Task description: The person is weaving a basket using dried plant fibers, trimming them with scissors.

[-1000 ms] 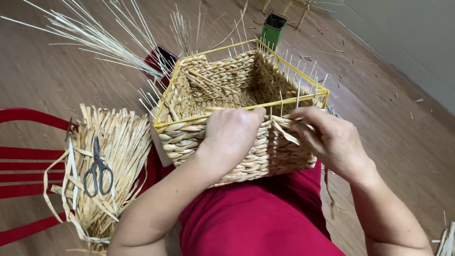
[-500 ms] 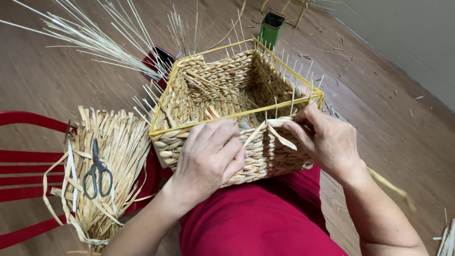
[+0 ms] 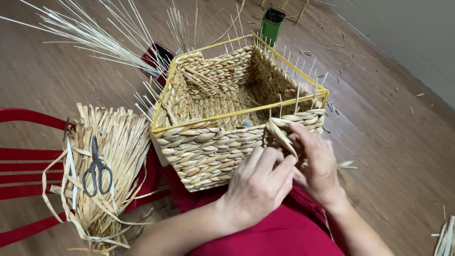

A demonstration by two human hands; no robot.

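A square woven straw basket (image 3: 213, 147) with a yellow wire rim rests on my lap, which is clad in red cloth. Thin pale stakes stick up around its rim. My left hand (image 3: 258, 187) presses on the near wall of the basket, fingers pinching a flat straw strand (image 3: 280, 135). Beside it, my right hand (image 3: 320, 166) grips the same strand at the basket's near right corner, where it loops below the rim.
A bundle of flat dried straw (image 3: 106, 166) lies on a red chair (image 3: 28, 156) at the left, with scissors (image 3: 97, 168) on top. Long thin reeds (image 3: 90, 35) fan out behind. A green box (image 3: 271, 26) stands on the wooden floor beyond the basket.
The basket has turned and slid left. Both hands have dropped from the rim to the near right corner and pulled the strand into a loop there.
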